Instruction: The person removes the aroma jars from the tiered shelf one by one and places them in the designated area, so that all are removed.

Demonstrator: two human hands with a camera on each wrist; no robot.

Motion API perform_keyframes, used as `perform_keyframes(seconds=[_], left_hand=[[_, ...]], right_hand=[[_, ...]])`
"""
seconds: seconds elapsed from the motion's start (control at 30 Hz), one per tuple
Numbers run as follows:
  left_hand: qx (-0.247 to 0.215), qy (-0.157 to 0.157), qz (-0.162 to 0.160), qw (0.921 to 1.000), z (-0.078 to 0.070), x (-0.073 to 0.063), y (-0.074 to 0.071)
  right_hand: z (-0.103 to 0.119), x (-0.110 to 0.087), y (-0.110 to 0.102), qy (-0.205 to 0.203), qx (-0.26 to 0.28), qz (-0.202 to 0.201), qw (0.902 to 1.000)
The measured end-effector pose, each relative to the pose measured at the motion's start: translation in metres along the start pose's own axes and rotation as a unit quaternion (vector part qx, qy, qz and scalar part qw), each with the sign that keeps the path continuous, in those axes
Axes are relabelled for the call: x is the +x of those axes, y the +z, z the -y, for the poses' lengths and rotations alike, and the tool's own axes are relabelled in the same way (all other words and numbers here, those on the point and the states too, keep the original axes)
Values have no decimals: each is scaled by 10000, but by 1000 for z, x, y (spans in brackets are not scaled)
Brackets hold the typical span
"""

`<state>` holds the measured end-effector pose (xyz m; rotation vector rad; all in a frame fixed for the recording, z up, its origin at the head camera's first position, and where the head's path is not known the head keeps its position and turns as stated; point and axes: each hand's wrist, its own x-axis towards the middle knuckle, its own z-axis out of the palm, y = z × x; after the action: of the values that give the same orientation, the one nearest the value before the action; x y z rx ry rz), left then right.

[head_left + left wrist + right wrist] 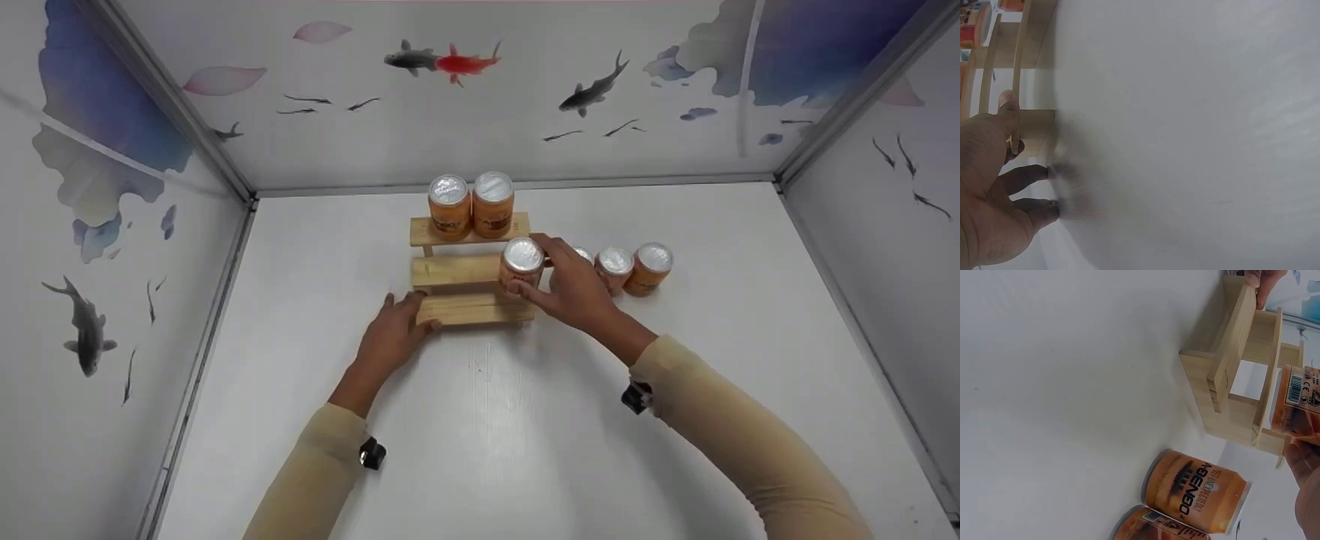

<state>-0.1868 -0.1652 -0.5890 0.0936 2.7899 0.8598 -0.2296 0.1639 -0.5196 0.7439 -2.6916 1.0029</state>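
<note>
A three-tier wooden rack [472, 309] stands on the white table, with two orange cans [448, 208] side by side on its top tier. My left hand [390, 334] grips the left end of the lowest tier; in the left wrist view, its thumb [1008, 100] lies on the board and a finger curls beneath. With my right hand [576, 289] I hold an upright orange can [521, 259] with a silver lid, between thumb and fingers. It is at the right end of the middle tier. In the right wrist view this can [1300, 402] shows a barcode label, its base close over the tier.
To the right of the rack, several more orange cans [651, 268] stand in a row on the table [480, 435], one partly hidden behind my right hand. White panels [480, 120] printed with fish and petals enclose the table at the back and both sides.
</note>
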Motion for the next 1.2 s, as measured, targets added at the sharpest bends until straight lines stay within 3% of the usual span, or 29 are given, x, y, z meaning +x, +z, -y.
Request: perform_keyframes(seconds=[0.23, 0.77, 1.2], left_hand=[[-20, 10, 13, 10000, -1, -1, -1], [116, 144, -108, 9998, 1, -2, -2], [99, 95, -70, 9999, 0, -2, 0]], right_hand=[[-11, -16, -8, 76, -330, -169, 9993], [-35, -46, -18, -54, 272, -287, 9992], [-54, -67, -18, 207, 332, -52, 9992]])
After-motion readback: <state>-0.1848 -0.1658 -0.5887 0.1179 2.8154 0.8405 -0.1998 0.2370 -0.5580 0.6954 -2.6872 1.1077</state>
